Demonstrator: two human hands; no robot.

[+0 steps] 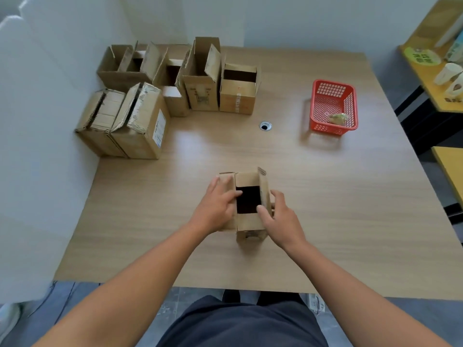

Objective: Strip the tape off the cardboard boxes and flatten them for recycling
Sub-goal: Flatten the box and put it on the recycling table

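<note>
Near the tabletop's (338, 221) front edge, left hand (215, 207) flat on the box (248, 222), right hand (279, 217) pinching its flap (263, 189), uneven pull may tip it

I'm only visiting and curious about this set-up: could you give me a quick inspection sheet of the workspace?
Surface: wooden table with a cable hole.
Job's things: small open box near the front edge; cluster of boxes far left, some open, two with their flaps down.
Clutter: red basket holding a crumpled wad.
Hands: left hand presses the box's left flap; right hand pinches its right flap.
Cables: thin cables on the floor, left.
Surroundings: white walls; yellow side table with paper cups.
</note>
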